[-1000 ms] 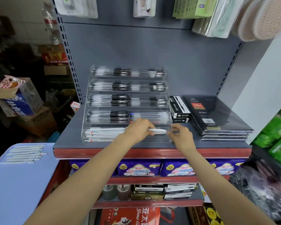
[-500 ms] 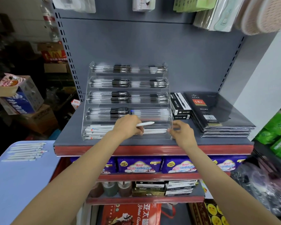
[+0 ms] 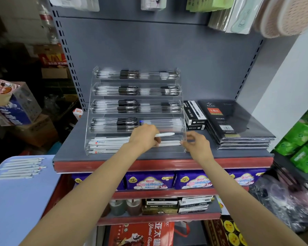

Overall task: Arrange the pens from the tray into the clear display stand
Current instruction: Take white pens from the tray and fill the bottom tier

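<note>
A clear tiered display stand [image 3: 182,103] sits on the grey shelf; its upper tiers hold black-grip pens and its lowest tier holds white pens [image 3: 105,142]. My left hand [image 3: 144,137] grips a white pen [image 3: 164,134] just above the right half of that lowest tier. More white pens [image 3: 169,143] lie under it. My right hand [image 3: 196,143] holds the stand's front right corner between thumb and fingers. Several white pens [image 3: 21,167] lie in a row on the pale blue tray [image 3: 16,201] at the lower left.
Black pen boxes [image 3: 194,112] and a stack of dark diary notebooks [image 3: 238,125] lie right of the stand. The shelf's red front edge [image 3: 149,164] runs below my hands. Purple packs fill the shelf beneath. Cardboard boxes stand at left, green packs at right.
My left hand has drawn back to the left and lifted the white pen slightly above the lowest tier. My right hand stays at the stand's corner.
</note>
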Tool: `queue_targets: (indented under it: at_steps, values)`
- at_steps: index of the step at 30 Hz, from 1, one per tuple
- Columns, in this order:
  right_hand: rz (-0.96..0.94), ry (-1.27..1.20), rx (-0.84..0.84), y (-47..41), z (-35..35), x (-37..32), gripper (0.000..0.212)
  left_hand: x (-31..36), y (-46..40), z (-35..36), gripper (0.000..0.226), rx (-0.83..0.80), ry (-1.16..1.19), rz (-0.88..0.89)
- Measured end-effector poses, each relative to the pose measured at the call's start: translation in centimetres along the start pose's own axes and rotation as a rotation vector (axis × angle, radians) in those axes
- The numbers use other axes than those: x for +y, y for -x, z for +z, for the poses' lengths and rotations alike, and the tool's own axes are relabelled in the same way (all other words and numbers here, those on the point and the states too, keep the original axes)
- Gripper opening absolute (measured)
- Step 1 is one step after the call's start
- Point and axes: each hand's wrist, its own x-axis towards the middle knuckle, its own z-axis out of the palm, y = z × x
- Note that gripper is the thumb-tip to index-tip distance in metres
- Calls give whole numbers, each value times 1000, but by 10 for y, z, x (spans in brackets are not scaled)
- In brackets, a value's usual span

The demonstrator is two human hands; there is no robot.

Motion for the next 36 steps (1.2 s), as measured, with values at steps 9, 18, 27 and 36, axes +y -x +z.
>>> queue_targets:
  at_steps: [9,18,27,36]
  values:
    - [15,-23,16,-1,2,1,27,-5,16,-5,6,-111,366,140]
    - [45,-117,-6,0,0,4,33,0,5,10,23,-19,309,155]
    - [46,-129,-12,0,1,6,35,8,2,17,19,-30,242,118]
    - [49,-150,-16,-1,0,6,36,-27,11,-7,5,-109,125,73]
